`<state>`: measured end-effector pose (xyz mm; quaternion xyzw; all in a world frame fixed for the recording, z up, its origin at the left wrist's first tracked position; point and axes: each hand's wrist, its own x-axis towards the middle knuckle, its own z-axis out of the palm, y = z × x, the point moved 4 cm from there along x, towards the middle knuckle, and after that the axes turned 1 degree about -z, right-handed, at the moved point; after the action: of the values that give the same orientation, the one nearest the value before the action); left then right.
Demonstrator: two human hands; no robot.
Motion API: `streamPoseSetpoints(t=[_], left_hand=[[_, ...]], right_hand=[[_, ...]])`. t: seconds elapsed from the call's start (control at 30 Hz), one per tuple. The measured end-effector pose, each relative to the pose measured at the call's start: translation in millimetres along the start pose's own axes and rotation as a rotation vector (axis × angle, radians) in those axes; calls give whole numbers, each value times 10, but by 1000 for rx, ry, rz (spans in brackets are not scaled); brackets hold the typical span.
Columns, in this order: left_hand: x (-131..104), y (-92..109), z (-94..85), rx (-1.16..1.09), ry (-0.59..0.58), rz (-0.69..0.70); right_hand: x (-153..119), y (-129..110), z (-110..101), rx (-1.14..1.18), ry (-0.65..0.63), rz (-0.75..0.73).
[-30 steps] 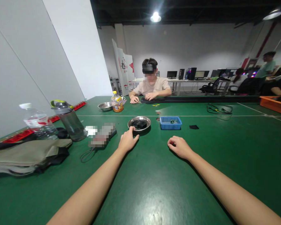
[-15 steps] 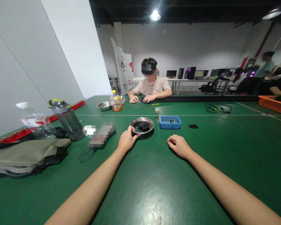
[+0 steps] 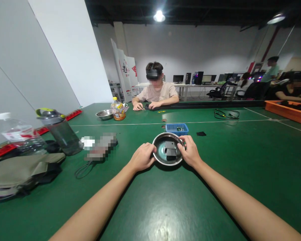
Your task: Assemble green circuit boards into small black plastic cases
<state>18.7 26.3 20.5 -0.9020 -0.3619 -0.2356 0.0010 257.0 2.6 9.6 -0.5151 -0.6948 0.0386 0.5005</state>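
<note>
Both my hands grip a round metal bowl (image 3: 162,160) by its rim, tilted so its inside faces me. My left hand (image 3: 143,156) is closed on the left side, thumb over the edge. On the opposite side my right hand (image 3: 190,152) is closed the same way, its thumb reaching inside. Black rectangular parts (image 3: 171,150) lie in the bowl. Just behind it stands a blue plastic tray (image 3: 168,128), partly covered by the bowl, with a small green circuit board (image 3: 180,129) in it. A flat black piece (image 3: 201,133) lies on the table to the right.
A person (image 3: 157,90) sits across the green table (image 3: 130,207), hands on small parts. To the left are a grey drinking bottle (image 3: 62,134), a clear plastic bottle (image 3: 22,134) and a bag (image 3: 22,170). An orange crate (image 3: 288,113) and a coiled cable (image 3: 226,114) are at the right.
The metal bowl has come toward me and to the right, and is now tilted. My right hand has left the table and taken hold of its right rim; my left hand still holds it.
</note>
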Motion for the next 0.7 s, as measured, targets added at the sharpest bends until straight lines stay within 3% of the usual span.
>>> streamPoseSetpoints(t=[0.13,0.33,0.7], left_hand=[[-4,25,-7,6,11,58],[1,47,-23,18,25,89],[0,104,-36,30,33,105]], right_hand=[[-14,-137,-23,-105,-22,-116],[-106,-449,31,-270,-185,-373],[-139,-471,70,-300,-363,-422]])
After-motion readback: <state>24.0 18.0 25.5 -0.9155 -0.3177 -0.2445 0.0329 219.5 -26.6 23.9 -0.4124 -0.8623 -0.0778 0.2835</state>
